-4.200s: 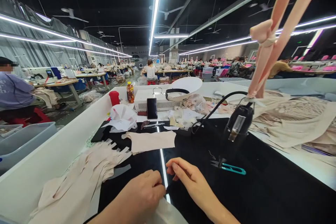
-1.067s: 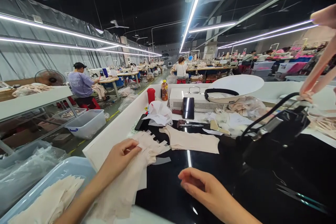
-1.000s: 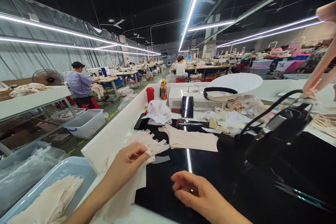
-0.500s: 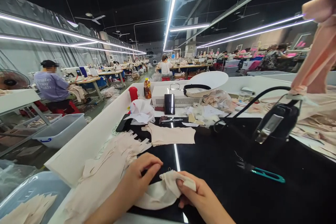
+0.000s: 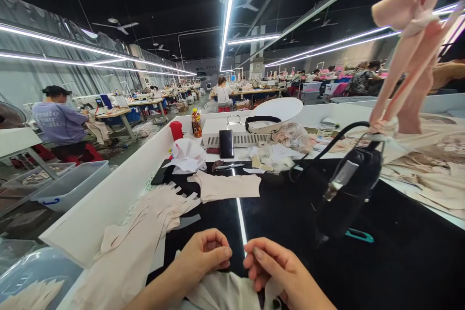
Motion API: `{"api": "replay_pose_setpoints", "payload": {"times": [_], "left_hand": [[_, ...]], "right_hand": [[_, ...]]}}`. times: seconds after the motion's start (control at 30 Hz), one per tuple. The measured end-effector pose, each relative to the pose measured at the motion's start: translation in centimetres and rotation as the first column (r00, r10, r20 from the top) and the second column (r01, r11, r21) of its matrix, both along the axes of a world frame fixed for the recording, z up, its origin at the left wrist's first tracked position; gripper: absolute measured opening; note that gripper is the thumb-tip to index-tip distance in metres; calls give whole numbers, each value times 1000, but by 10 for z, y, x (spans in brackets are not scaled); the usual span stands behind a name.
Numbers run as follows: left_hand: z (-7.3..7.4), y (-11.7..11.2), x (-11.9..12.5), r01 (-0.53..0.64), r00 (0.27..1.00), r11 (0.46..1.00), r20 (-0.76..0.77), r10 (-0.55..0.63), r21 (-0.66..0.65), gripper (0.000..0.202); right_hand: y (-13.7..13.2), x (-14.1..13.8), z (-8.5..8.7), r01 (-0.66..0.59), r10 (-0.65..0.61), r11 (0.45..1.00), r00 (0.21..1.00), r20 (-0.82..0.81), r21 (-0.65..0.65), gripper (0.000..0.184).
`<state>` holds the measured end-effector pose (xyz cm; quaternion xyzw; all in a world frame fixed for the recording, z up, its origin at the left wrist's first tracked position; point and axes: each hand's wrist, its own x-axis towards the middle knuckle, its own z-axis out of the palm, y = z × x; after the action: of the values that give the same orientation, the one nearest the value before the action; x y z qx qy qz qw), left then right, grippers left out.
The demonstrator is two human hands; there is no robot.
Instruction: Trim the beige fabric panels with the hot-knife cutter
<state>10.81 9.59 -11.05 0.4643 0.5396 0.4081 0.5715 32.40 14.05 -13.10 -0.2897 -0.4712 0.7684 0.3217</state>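
My left hand (image 5: 205, 259) is closed, thumb and forefinger pinched together; whatever lies in the pinch is too small to make out. Facing it across a narrow gap, my right hand (image 5: 278, 271) curls its fingers, and pale cloth hangs from under its palm. Below both hands a cream fabric piece (image 5: 227, 290) droops at the near edge of the black work surface (image 5: 290, 213), partly cut off by the frame. Left of my hands lies a heap of cream cut pieces (image 5: 127, 247). Another flat cream piece (image 5: 230, 187) lies ahead.
A black device (image 5: 350, 189) hangs at the right by knotted pink fabric strips (image 5: 410, 68), partly hiding teal-handled thread snips (image 5: 359, 235). A phone (image 5: 226, 144) leans against a white box (image 5: 214, 128). A white side wall (image 5: 105, 208) borders the left. Other people sit at sewing tables beyond.
My hands have come closer together, and the cream fabric has dropped lower between them. The view has turned slightly right; the hanging device now covers part of the snips.
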Motion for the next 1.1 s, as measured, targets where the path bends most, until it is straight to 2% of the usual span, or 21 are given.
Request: {"api": "replay_pose_setpoints", "payload": {"times": [0.07,0.17,0.27,0.33,0.43,0.47,0.53,0.6,0.63,0.7,0.77,0.8,0.87,0.9,0.97,1.03,1.07,1.1], "left_hand": [[2,-5,0,2,980,995,-199,17,96,26],[8,-16,2,107,878,969,-478,13,223,10],[9,-24,5,243,775,943,-630,-49,226,21],[6,-26,6,306,715,927,-695,-73,217,32],[-1,-25,8,371,644,896,-763,-59,244,35],[-2,-25,8,384,631,885,-774,-43,263,32],[-5,-25,8,399,618,868,-786,-16,296,25],[-6,-25,9,404,616,858,-787,1,317,22],[-6,-25,9,405,617,856,-787,4,322,21],[-7,-25,9,399,623,856,-782,10,328,18],[-7,-24,9,383,634,863,-773,14,329,15],[-7,-24,8,373,642,867,-766,15,330,15],[-7,-22,8,357,661,872,-750,17,334,16],[-6,-22,7,351,671,873,-741,18,339,16],[-5,-20,7,339,690,874,-724,20,347,16],[-4,-19,6,315,699,887,-715,23,337,14],[-3,-18,5,298,698,898,-716,26,324,13],[-2,-17,5,279,694,910,-719,29,306,13]], "right_hand": [[3,6,-5,30,-31,999,999,44,27,46],[6,16,-6,57,-78,987,987,141,147,49],[3,27,3,56,-147,950,949,280,307,50],[-2,36,12,-6,-176,906,904,389,424,42],[-14,48,23,-207,-133,780,868,479,591,25],[-18,51,25,-281,-104,722,859,501,632,28],[-26,54,24,-412,-68,587,833,549,697,50],[-32,53,18,-486,-93,450,809,580,750,60],[-34,51,13,-494,-125,392,807,576,777,56],[-36,48,3,-482,-202,313,808,553,818,33],[-37,45,-4,-454,-266,282,810,523,845,13],[-36,45,-5,-431,-280,283,817,504,857,13],[-32,49,-3,-380,-244,327,851,466,865,16],[-30,54,0,-355,-203,374,870,449,857,18],[-24,69,6,-326,-102,509,896,432,796,24],[-22,90,9,-370,-17,664,862,507,650,28],[-24,101,9,-410,10,703,823,567,582,29],[-26,113,8,-459,19,704,776,631,543,27]]}}
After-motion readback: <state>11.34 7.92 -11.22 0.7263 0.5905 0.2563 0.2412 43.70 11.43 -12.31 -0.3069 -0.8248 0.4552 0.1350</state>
